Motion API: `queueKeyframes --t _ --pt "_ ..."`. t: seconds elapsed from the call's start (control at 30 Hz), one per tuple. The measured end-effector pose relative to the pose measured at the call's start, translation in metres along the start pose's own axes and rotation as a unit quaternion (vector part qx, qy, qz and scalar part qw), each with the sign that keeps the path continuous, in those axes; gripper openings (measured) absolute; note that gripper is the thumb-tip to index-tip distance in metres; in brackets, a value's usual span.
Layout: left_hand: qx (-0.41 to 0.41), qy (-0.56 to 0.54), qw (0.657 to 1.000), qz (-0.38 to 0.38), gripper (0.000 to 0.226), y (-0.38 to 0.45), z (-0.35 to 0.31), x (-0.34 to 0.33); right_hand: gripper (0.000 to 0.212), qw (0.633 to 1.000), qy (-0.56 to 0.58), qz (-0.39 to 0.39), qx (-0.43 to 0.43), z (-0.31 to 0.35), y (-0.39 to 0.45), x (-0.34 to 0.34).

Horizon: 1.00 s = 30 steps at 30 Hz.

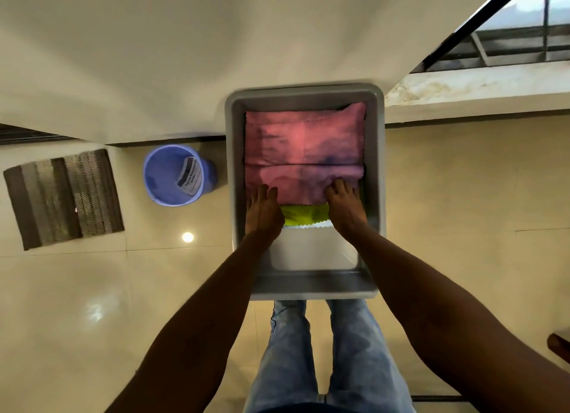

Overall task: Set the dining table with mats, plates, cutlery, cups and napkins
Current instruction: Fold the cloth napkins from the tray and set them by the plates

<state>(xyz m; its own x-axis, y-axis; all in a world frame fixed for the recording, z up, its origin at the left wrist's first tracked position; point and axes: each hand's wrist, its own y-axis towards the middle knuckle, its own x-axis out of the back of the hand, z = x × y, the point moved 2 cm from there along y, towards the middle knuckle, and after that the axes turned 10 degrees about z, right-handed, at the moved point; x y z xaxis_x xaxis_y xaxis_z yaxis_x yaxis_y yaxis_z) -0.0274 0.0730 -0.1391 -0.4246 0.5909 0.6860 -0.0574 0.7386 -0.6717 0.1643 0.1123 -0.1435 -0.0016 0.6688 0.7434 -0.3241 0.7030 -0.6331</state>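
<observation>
A grey plastic tub (374, 141) is held out in front of me, above the floor. Folded inside lies a pink cloth (303, 147), with a yellow-green cloth (303, 215) and a white one (308, 246) showing beneath its near edge. My left hand (263, 212) rests on the near left corner of the pink cloth, fingers fairly straight. On the near right corner, my right hand (344, 206) has its fingers curled over the cloth's edge. Whether either hand grips the cloth is unclear.
A blue bucket (175, 175) with a label inside stands on the tiled floor left of the tub. Further left lies a dark striped doormat (64, 197). A white wall rises ahead, and a ledge with a window (509, 42) is at the upper right.
</observation>
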Motion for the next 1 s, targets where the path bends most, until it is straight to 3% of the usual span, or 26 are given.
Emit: queueKeyframes --t 0.17,0.3,0.57,0.73,0.8,0.87,0.93,1.0 --pt "-0.012 0.014 1.0 -0.008 0.047 0.0 0.007 -0.008 0.053 0.999 0.017 -0.051 0.005 -0.003 -0.001 0.003" --pt "-0.024 0.001 0.999 -0.036 0.042 0.0 0.006 -0.006 0.043 0.993 0.031 -0.111 0.028 0.001 -0.013 0.017" --pt "-0.033 -0.029 0.996 -0.08 0.029 -0.009 -0.018 0.029 0.036 0.969 0.185 -0.167 0.011 0.033 -0.039 0.069" --pt "-0.036 -0.206 0.968 -0.14 0.065 -0.031 -0.03 0.067 0.038 0.951 0.25 -0.177 0.026 0.049 -0.06 0.122" --pt "-0.095 -0.17 0.97 -0.149 0.059 -0.043 -0.038 0.078 0.036 0.948 0.264 -0.172 0.04 0.054 -0.069 0.14" --pt "-0.146 -0.117 0.975 -0.119 0.073 -0.051 -0.048 0.081 0.031 0.948 0.269 -0.167 0.031 0.06 -0.079 0.153" --pt "-0.134 -0.126 0.977 -0.105 0.085 -0.062 -0.061 0.09 0.025 0.938 0.301 -0.171 0.022 0.067 -0.092 0.168" --pt "-0.116 -0.165 0.972 -0.121 0.078 -0.085 -0.075 0.105 0.021 0.919 0.357 -0.165 0.029 0.076 -0.114 0.183"
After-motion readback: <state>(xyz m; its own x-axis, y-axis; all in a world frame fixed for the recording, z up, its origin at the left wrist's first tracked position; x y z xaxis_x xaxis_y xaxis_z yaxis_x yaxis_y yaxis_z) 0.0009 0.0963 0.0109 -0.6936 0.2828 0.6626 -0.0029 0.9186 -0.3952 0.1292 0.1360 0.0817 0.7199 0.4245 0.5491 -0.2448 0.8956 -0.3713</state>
